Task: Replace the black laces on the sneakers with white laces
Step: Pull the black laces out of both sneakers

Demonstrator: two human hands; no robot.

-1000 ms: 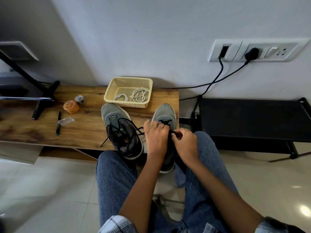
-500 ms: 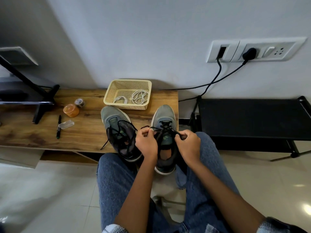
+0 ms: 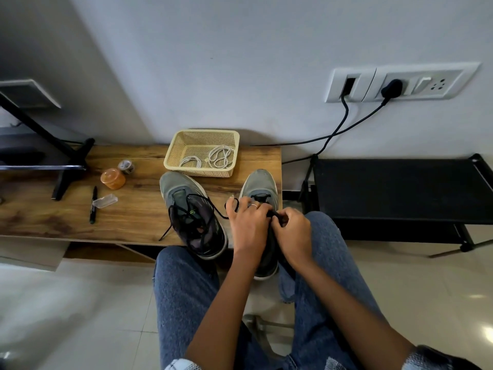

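Observation:
Two grey sneakers stand on a low wooden bench (image 3: 138,212). The left sneaker (image 3: 190,212) has its black lace loosened and trailing over the wood. Over the right sneaker (image 3: 260,184) my left hand (image 3: 249,227) lies across the tongue and holds the black lace (image 3: 234,205), a loop of which sticks out past its fingers. My right hand (image 3: 293,231) pinches the other end of that lace close beside it. Both hands hide most of the right sneaker's eyelets. White laces (image 3: 220,157) lie coiled in a cream basket (image 3: 173,153) behind the shoes.
On the bench to the left are an orange jar (image 3: 112,178), a small tape roll (image 3: 126,166), a black marker (image 3: 93,204) and a clear cap (image 3: 105,201). A black stand (image 3: 66,166) rests at far left. A black rack (image 3: 400,190) stands to the right, with cables running to wall sockets (image 3: 394,84).
My hands had pulled apart with the lace stretched between them; now they have come back together over the right sneaker's tongue, left hand covering it.

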